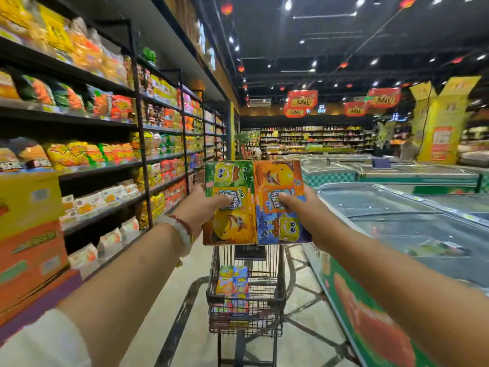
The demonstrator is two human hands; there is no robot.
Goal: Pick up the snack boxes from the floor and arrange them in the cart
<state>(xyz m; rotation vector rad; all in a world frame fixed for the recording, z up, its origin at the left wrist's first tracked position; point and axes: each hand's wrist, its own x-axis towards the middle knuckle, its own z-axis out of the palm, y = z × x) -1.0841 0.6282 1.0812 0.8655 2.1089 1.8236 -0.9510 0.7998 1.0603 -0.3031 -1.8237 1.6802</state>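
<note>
Cardboard snack boxes, two held edge to edge above the wire cart (246,300), faces toward the viewer. Left hand (209,205) grips the green-and-orange box (229,178) at its 9 o'clock edge, thumb across the front; right hand (296,205) grips the orange-and-blue box (277,176) at 3 o'clock likewise. Side grips presumably keep the pair aligned for lowering together. Stacked boxes (232,283) already fill the basket's 9 o'clock side, leaving its 3 o'clock side as the likely destination.
</note>
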